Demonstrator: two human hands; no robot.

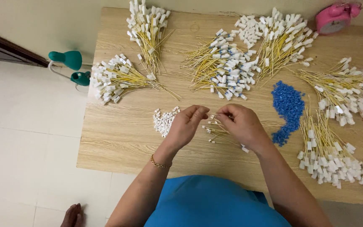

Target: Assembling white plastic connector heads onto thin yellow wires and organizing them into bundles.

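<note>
My left hand (185, 125) and my right hand (242, 125) meet over the middle of a light wooden table (118, 134). Their fingertips pinch together on a thin yellow wire with a small white end piece. Under my right hand lies a small loose bunch of yellow wires (217, 133). A little heap of small white plastic pieces (164, 120) sits just left of my left hand. A pile of tiny blue pieces (288, 108) lies to the right of my right hand. A gold bracelet is on my left wrist.
Several fanned bundles of yellow wires with white caps ring the table: back left (148, 29), left (114, 77), centre (223, 65), back right (282, 38), right (345, 90), front right (328, 151). A pink alarm clock (335, 17) stands at the back. A teal lamp (70, 65) hangs off the left edge.
</note>
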